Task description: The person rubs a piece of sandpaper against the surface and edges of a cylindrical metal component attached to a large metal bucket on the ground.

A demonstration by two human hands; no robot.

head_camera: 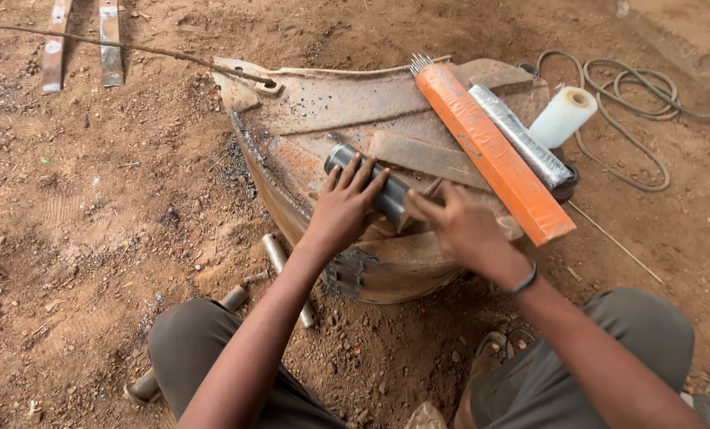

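Dark grey metal pipe [371, 184] lies across the rusty curved steel shell [307, 111] on the dirt. Left hand [345, 208] presses down on it, fingers spread over the top. Right hand [460, 226] pinches at the pipe's near end. Just beside it, a long orange box of welding rods [494, 155].

Long orange box [494, 155] beside silver packet [522, 137].

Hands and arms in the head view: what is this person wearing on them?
Both arms are bare, with no sleeves in view, and neither the left hand nor the right hand wears a glove. The only item worn is a thin dark wristband around the right wrist. No rings or watch show.
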